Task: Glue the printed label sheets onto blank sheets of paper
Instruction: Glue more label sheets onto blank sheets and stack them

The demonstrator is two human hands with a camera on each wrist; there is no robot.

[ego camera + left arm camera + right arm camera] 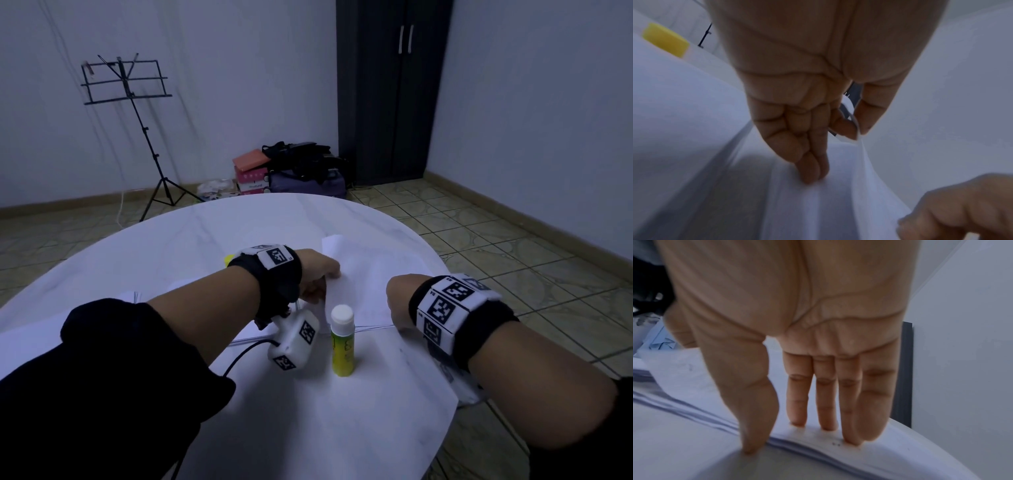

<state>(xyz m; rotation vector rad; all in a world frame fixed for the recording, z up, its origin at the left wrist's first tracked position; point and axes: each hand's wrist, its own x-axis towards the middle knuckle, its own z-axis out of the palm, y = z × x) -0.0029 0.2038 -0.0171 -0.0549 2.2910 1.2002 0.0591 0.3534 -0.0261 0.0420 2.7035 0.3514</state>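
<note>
The round white bench (239, 233) stands in a room with tiled floor, and its far half lies bare. A paper stack (370, 274) lies at the centre. The left hand (317, 274) pinches one sheet's (869, 170) lifted edge. The right hand (399, 301), at 3 o'clock of it, presses spread straight fingers (797, 394) on the stack's near edge. The glue stick (342, 342) stands upright at 6 o'clock.
</note>
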